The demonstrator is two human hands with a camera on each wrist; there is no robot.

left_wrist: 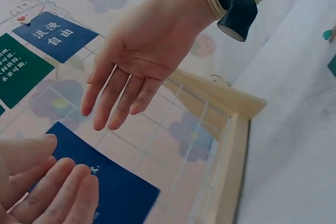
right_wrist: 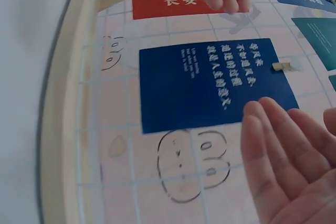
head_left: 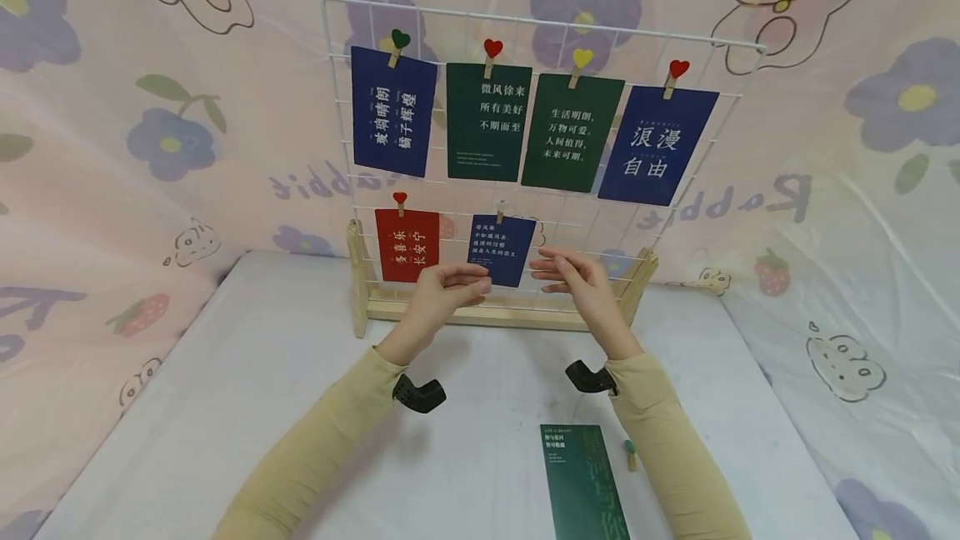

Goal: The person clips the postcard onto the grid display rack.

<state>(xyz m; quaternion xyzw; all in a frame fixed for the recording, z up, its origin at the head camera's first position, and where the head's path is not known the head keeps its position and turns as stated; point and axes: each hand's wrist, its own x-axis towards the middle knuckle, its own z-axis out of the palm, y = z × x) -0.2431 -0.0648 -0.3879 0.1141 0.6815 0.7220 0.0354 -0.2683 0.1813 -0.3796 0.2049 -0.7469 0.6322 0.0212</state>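
Observation:
A small blue card (head_left: 504, 250) with white writing hangs from a pale-topped clothespin (head_left: 501, 213) in the lower row of a white wire grid (head_left: 540, 21). My left hand (head_left: 444, 297) is at the card's lower left, fingers nearly straight and overlapping its edge in the head view. On the card's other side is my right hand (head_left: 588, 290), its fingers extended toward the right edge. Neither hand holds anything. Both palms face inward, as the right hand (left_wrist: 144, 56) shows in the left wrist view. A red card (head_left: 407, 245) hangs just left, partly behind the left hand.
Blue and green cards (head_left: 489, 123) hang along the upper row from heart-topped clothespins. A wooden base (head_left: 525, 319) supports the grid on the white table (head_left: 300, 407). Near the right forearm lie a long green card (head_left: 581, 473) and a green-topped clothespin (head_left: 631, 457).

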